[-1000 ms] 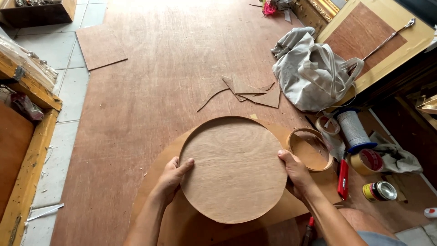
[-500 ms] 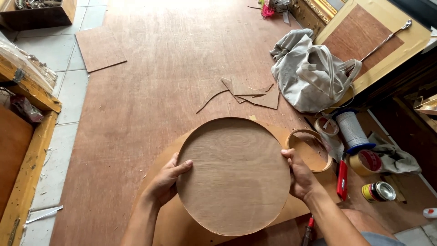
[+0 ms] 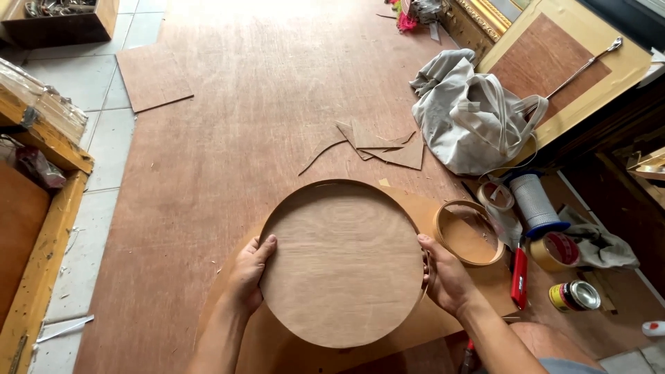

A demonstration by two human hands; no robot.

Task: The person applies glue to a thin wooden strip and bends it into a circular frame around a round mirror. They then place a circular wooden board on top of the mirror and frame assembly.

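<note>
A large round plywood disc [image 3: 343,266] with a thin bent wooden rim lies over a brown sheet on the floor. My left hand [image 3: 251,273] grips its left edge, thumb on top. On the opposite side my right hand [image 3: 447,273] holds the right edge and the rim. A smaller wooden hoop [image 3: 470,233] rests just to the right of my right hand.
Plywood offcuts [image 3: 377,144] lie beyond the disc. A grey cloth bag [image 3: 478,118] sits at the upper right. A red utility knife [image 3: 519,278], tape rolls [image 3: 554,251], a small can [image 3: 574,296] and a grey spool [image 3: 539,204] are on the right. A yellow wooden frame [image 3: 41,263] stands at left.
The disc has tilted and shifted slightly toward me between my hands. Both hands slid a little along its edges and kept hold.
</note>
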